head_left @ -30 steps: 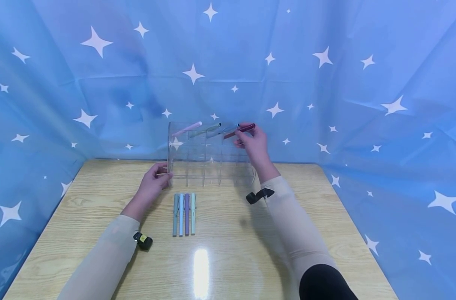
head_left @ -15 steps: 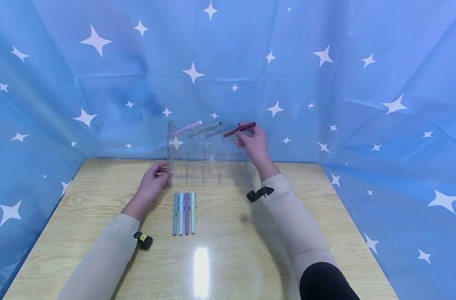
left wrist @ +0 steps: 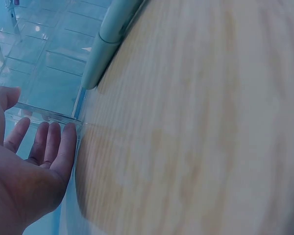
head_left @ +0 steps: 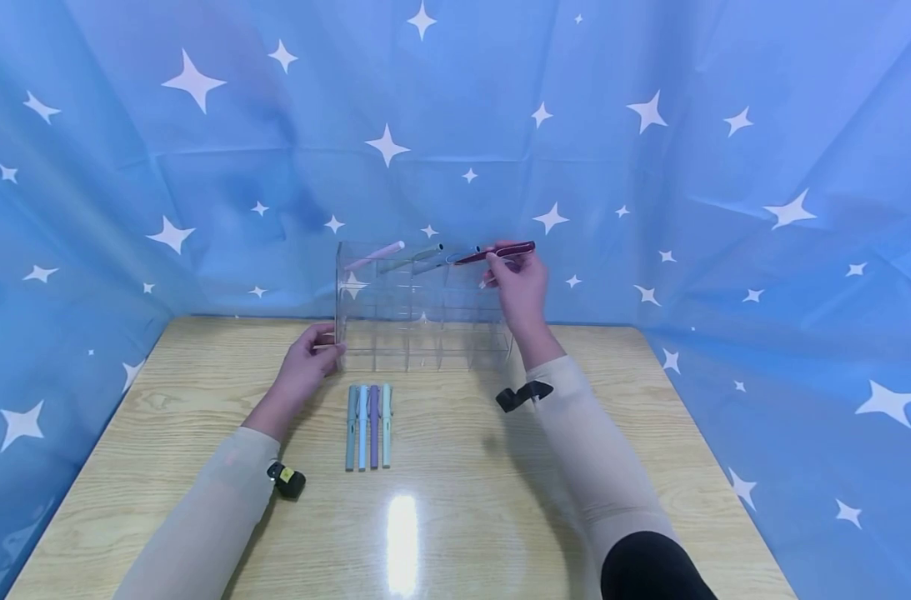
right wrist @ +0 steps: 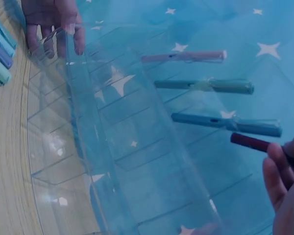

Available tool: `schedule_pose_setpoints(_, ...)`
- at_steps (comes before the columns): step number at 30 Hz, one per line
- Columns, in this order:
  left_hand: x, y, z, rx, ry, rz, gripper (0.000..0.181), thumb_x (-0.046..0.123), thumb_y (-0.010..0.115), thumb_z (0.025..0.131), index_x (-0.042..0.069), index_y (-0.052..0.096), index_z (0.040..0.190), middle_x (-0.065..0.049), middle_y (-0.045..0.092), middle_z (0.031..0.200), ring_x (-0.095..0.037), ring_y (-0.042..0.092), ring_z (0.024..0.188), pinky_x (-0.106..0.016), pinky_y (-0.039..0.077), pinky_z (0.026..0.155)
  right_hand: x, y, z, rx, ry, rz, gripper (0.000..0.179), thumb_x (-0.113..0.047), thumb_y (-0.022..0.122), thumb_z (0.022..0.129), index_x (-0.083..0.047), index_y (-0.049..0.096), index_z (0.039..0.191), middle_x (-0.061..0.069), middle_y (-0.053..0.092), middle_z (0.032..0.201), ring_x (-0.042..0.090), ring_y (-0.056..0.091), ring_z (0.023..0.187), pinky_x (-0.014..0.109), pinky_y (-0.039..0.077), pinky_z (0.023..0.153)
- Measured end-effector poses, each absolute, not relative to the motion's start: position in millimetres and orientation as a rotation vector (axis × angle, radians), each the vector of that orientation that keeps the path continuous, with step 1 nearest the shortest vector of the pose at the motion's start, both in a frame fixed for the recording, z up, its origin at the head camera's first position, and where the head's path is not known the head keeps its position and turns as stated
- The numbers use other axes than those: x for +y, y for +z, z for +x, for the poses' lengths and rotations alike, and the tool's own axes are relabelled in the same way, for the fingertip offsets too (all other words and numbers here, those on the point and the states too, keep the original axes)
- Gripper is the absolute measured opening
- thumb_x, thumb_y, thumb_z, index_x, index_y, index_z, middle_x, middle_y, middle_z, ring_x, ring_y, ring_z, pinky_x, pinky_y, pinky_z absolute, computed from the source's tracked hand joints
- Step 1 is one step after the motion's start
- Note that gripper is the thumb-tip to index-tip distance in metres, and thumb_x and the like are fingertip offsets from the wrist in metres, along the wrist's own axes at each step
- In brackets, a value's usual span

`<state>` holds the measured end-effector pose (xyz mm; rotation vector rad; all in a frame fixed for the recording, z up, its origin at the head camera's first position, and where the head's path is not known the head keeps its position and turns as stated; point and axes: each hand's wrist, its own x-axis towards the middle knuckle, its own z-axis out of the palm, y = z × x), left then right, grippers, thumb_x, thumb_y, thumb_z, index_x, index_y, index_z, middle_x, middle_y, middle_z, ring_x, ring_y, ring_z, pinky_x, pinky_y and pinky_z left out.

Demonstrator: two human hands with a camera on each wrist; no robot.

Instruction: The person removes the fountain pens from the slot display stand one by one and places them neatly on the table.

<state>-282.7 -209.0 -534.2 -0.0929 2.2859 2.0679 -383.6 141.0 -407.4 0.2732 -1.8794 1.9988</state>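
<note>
A clear acrylic pen rack (head_left: 425, 333) with several stepped compartments stands at the table's back. My left hand (head_left: 310, 358) holds its left side panel, the thumb (left wrist: 10, 96) on one side of the edge and the fingers on the other. My right hand (head_left: 521, 287) pinches a dark red pen (head_left: 511, 249) between thumb and fingers over the rack's top right. In the top tier lean a pink pen (head_left: 380, 254), a green pen (right wrist: 206, 86) and a blue pen (right wrist: 225, 124). In the right wrist view the red pen's free end points at the blue pen.
In front of the rack, a teal pen (head_left: 351, 429), a light blue pen (head_left: 362, 429), a purple pen (head_left: 375, 429) and a mint pen (head_left: 387, 429) lie side by side on the wooden table (head_left: 455, 517). A blue star-patterned cloth (head_left: 455, 100) hangs behind.
My right hand has shifted slightly right with the red pen, drawing it away from the blue pen. The left hand and rack have stayed put.
</note>
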Motion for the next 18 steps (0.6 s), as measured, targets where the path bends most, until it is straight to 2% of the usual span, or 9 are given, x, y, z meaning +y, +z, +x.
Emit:
schedule_pose_setpoints(9,-208.5,-532.7,-282.7,2.281,2.055,-0.085,0.057,0.019,0.062,0.114,0.004,0.043,0.166,-0.021,0.05,0.15,-0.032,0.056,0.131,-0.046,0.058,0.109,147.8,-402.3,-367.5,-1.791,1.993,0.231,0.026,-0.001,0.077,0.103,0.007,0.07,0.126,0.015,0.08,0.114,0.018,0.077,0.089,0.04,0.067,0.081)
schedule_pose_setpoints(16,-209.5,-533.6,-282.0,2.287,2.058,-0.085,0.058,0.021,0.063,0.114,0.006,0.044,0.167,-0.021,0.05,0.149,-0.037,0.056,0.133,-0.043,0.059,0.108,151.9,-405.7,-354.8,-1.769,2.032,0.234,0.026,-0.001,0.078,0.102,0.008,0.07,0.126,0.019,0.079,0.119,0.021,0.078,0.098,0.034,0.066,0.081)
schedule_pose_setpoints(18,-209.1,-533.5,-281.9,2.289,2.06,-0.087,0.058,0.021,0.064,0.114,0.007,0.044,0.166,-0.021,0.05,0.149,-0.036,0.056,0.133,-0.042,0.059,0.108,152.5,-406.7,-350.5,-1.77,2.04,0.238,0.026,-0.002,0.078,0.102,0.007,0.07,0.126,0.019,0.079,0.119,0.021,0.079,0.1,0.037,0.066,0.084)
